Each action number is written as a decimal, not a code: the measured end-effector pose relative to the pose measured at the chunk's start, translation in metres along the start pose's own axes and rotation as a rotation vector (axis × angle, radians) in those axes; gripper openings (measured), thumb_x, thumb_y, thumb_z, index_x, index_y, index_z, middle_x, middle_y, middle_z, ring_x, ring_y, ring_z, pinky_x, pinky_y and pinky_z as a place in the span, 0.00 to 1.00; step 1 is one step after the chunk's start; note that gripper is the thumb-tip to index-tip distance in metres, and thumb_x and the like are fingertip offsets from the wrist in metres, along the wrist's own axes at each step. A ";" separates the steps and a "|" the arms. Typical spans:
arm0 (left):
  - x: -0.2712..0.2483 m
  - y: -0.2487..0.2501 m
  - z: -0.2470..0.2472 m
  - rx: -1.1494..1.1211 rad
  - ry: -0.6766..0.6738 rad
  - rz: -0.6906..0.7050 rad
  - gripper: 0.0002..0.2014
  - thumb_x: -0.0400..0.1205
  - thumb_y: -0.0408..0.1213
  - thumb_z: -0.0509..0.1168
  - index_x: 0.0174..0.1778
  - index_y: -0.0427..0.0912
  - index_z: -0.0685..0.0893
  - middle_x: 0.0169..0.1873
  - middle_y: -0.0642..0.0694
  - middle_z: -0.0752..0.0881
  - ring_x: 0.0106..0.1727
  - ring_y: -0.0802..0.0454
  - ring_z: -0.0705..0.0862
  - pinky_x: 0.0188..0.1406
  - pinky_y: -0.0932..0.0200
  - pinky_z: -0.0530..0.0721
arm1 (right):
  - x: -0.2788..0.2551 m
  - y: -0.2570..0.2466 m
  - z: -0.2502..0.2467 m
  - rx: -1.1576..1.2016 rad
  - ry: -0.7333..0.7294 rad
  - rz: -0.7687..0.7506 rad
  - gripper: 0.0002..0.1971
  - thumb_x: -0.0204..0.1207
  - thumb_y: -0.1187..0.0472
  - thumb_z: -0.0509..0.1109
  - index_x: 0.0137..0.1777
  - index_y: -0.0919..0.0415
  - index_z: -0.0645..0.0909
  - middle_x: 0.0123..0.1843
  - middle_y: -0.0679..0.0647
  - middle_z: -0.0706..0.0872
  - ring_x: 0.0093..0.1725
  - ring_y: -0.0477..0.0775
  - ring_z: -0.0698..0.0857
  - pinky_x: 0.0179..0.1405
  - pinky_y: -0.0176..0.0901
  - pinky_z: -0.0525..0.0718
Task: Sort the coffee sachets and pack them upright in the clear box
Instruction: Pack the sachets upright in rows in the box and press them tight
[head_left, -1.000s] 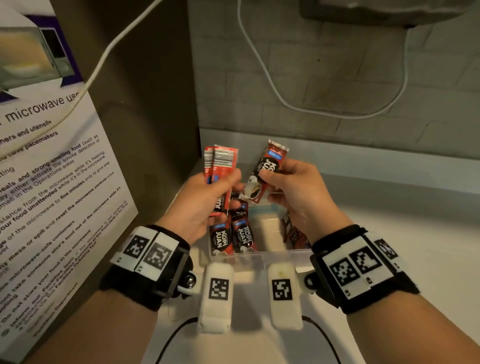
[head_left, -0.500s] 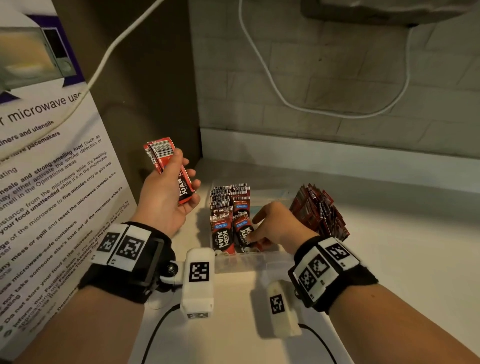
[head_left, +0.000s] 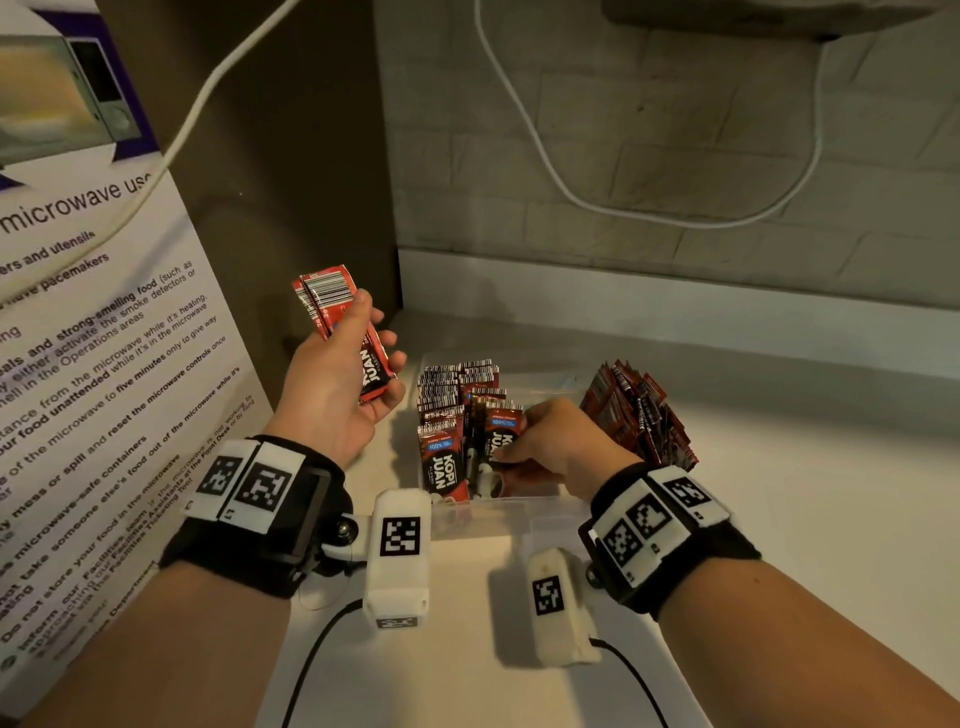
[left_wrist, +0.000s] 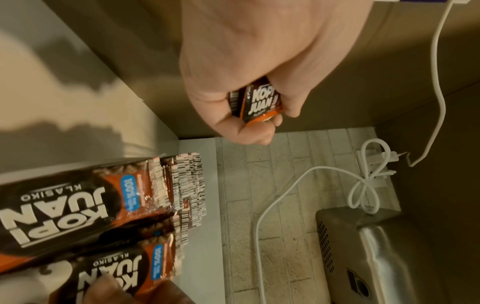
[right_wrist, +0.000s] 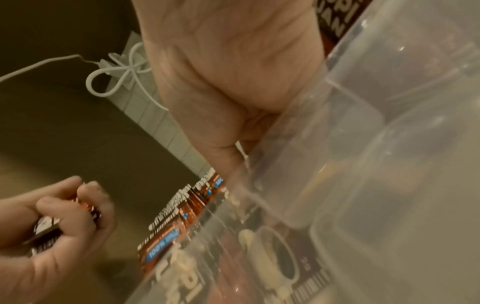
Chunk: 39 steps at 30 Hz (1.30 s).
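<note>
Left hand grips a few sachets, raised left of the clear box. Right hand reaches inside the box, fingers pinching an upright sachet at its near end. Loose pile lies right of the box.

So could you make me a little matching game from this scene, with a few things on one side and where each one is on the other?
Things:
1. sachets with the barcode end up
2. front sachet marked KOPI JUAN
3. loose pile of sachets
4. white cable

Places:
A. hanging along the brick wall
B. on the counter, right of the clear box
C. gripped in the left hand
D. standing upright inside the clear box, beside the right hand

Pairs: 1-C, 2-D, 3-B, 4-A
</note>
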<state>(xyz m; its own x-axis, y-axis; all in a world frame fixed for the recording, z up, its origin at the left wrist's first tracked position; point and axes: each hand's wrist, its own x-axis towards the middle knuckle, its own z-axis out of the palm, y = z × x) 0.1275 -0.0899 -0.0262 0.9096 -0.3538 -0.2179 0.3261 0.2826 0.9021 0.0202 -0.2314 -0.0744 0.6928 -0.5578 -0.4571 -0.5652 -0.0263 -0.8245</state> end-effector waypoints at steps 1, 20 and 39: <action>0.000 -0.001 0.001 0.002 -0.006 -0.003 0.12 0.81 0.54 0.66 0.43 0.49 0.83 0.34 0.51 0.84 0.31 0.57 0.82 0.21 0.65 0.77 | 0.002 0.000 0.003 -0.009 0.008 0.002 0.13 0.70 0.77 0.75 0.54 0.74 0.80 0.45 0.68 0.87 0.37 0.62 0.88 0.43 0.57 0.90; -0.013 -0.010 0.009 0.135 -0.320 -0.065 0.10 0.78 0.44 0.71 0.51 0.43 0.86 0.39 0.47 0.91 0.45 0.46 0.90 0.43 0.43 0.89 | -0.027 -0.031 -0.016 0.112 0.278 -0.457 0.16 0.76 0.53 0.72 0.46 0.68 0.80 0.37 0.56 0.82 0.34 0.50 0.80 0.31 0.42 0.82; -0.010 -0.009 0.018 -0.015 -0.328 -0.005 0.12 0.74 0.27 0.72 0.36 0.49 0.79 0.33 0.50 0.89 0.38 0.53 0.89 0.34 0.57 0.85 | -0.044 -0.029 -0.013 0.335 -0.021 -0.849 0.15 0.69 0.84 0.66 0.35 0.66 0.87 0.44 0.58 0.84 0.42 0.46 0.84 0.44 0.39 0.85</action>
<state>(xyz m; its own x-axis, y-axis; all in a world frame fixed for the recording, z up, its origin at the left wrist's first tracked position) 0.1109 -0.1050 -0.0257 0.7769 -0.6233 -0.0887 0.3365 0.2920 0.8953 -0.0001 -0.2169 -0.0257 0.8265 -0.4454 0.3442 0.2954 -0.1772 -0.9388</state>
